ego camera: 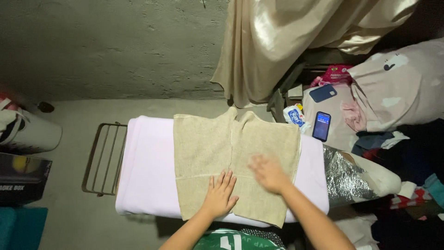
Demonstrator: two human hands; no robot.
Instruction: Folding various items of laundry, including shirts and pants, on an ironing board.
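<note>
Both hands, left and right, lie spread flat on a beige towel covering the pink-padded ironing board. Right of it, a white-and-blue packet sits beside a lit phone; a black box stands far left.

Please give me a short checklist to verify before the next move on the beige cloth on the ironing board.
1. Beige cloth lies on the pink board cover: ok.
2. Left hand flat on the cloth: ok.
3. Right hand on the cloth: blurred, cannot tell.
4. Cloth smooth: not ok, a ridge down its middle.
5. Near edge of the cloth on the board: not ok, it overhangs.
6. Iron in view: not ok, none visible.
</note>
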